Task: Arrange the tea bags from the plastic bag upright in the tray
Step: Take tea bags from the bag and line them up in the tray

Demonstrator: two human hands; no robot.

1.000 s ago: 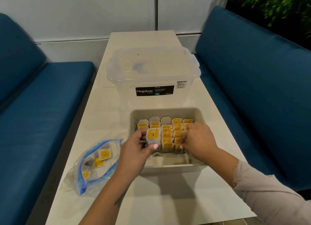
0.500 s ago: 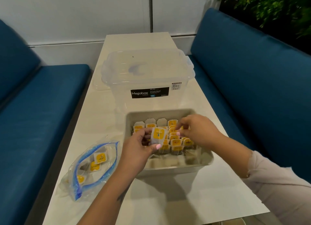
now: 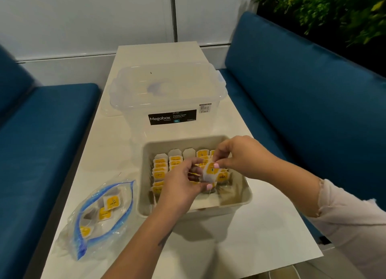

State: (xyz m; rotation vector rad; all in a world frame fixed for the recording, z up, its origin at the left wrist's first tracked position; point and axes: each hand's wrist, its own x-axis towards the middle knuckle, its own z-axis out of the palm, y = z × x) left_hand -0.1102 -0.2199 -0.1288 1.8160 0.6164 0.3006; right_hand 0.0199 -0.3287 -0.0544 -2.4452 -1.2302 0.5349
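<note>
Left hand (image 3: pixel 179 186): fingers curled, pinching a white-and-yellow paper tea bag (image 3: pixel 211 172) over the tray's middle
Right hand (image 3: pixel 240 155): fingers narrowly pinched on the same bag's top edge
Beige rectangular plastic tray (image 3: pixel 236 203): near centre of the white table (image 3: pixel 117 145), rows of upright tea bags (image 3: pixel 160 168) along its far and left part
Clear zip plastic bag (image 3: pixel 100 218): left of the tray, a few bags inside
Clear lidded storage box (image 3: pixel 167 94): just beyond the tray

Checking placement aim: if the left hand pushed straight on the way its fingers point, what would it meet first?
Probably the upright tea bags in the tray, just beyond the left hand; depth is unclear.
</note>
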